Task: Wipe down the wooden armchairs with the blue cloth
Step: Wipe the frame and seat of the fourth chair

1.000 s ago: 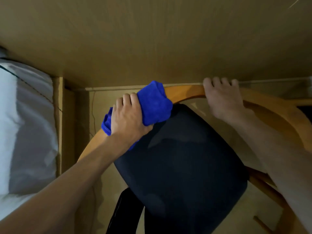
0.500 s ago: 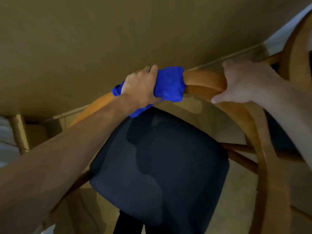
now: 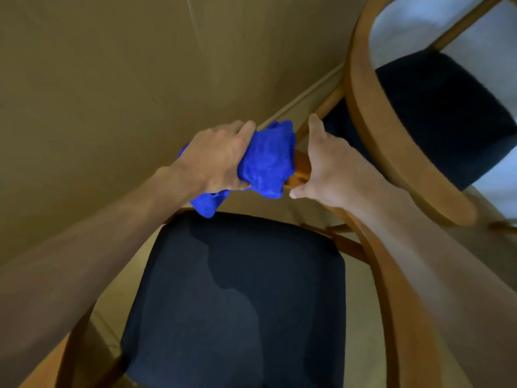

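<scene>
Centrally, blue cloth [image 3: 265, 161] bunched around curved wooden back rail [image 3: 300, 169] of near armchair [image 3: 391, 289], above its dark seat cushion [image 3: 237, 303]. Left hand [image 3: 218, 161] grips cloth, fingers curled over it and rail; loose cloth end hangs below hand toward cushion. Right hand [image 3: 330, 169] just right of cloth, fingers wrapped over bare rail, thumb underneath. Second armchair [image 3: 372, 130] far right, close beside first, with own dark cushion [image 3: 444, 113]. Tan wall [image 3: 112, 65] behind both chairs.
</scene>
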`<control>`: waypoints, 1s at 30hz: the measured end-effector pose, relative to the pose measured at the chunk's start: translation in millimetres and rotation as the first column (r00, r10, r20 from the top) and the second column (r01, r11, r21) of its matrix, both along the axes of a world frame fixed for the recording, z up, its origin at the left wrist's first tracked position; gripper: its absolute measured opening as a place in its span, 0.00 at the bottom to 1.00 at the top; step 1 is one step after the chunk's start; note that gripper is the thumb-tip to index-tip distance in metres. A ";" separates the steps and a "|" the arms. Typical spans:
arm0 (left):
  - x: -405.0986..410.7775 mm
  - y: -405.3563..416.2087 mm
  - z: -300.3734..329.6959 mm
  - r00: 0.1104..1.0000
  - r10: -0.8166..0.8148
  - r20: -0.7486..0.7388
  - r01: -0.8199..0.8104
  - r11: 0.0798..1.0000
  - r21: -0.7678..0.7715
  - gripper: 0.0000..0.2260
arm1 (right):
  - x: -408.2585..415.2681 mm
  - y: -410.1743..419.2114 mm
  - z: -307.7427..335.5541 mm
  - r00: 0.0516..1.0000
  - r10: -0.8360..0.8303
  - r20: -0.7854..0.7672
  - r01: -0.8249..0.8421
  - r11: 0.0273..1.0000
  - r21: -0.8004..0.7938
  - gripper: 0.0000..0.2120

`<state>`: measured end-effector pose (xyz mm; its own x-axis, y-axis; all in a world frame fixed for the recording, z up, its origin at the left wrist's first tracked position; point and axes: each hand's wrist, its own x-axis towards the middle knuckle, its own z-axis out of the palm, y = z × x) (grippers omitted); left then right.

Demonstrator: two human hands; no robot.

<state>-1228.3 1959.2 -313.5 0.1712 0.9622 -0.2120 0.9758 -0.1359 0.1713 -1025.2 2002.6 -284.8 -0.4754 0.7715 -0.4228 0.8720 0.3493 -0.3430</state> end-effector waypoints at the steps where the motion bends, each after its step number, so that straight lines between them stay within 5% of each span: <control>1: 6.0 1.5 2.4 1.000 -0.010 -0.013 0.010 1.000 0.001 0.30 | 8.3 -2.9 2.9 0.999 -0.028 -0.033 0.027 1.000 -0.016 0.61; 8: 102.3 28.1 0.6 0.904 -0.344 -0.253 0.365 0.930 0.040 0.29 | 61.9 -30.4 -16.0 0.991 -0.111 -0.072 0.113 0.993 0.022 0.54; 12: 160.5 25.9 -18.7 0.812 -0.478 -0.335 0.518 0.855 0.037 0.20 | 98.6 -44.4 -39.8 0.960 -0.274 -0.057 0.271 0.961 -0.057 0.35; 15: 194.6 18.3 -32.1 0.800 -0.531 -0.280 0.561 0.827 0.034 0.19 | 132.4 -64.0 -52.2 0.928 -0.369 -0.044 0.363 0.926 -0.103 0.30; 19: 229.1 1.4 -46.5 0.779 -0.608 -0.153 0.620 0.783 0.043 0.23 | 167.1 -98.7 -54.4 0.861 -0.505 -0.056 0.497 0.860 -0.113 0.30; 25: 265.1 -33.4 -49.9 0.635 -0.766 -0.103 0.772 0.632 0.067 0.40 | 194.8 -166.1 -50.7 0.737 -0.672 -0.067 0.670 0.740 -0.049 0.34; 30: 291.5 -81.2 -41.3 0.521 -0.852 -0.061 0.852 0.514 0.099 0.44 | 208.0 -236.8 -52.4 0.631 -0.767 -0.118 0.771 0.636 -0.013 0.45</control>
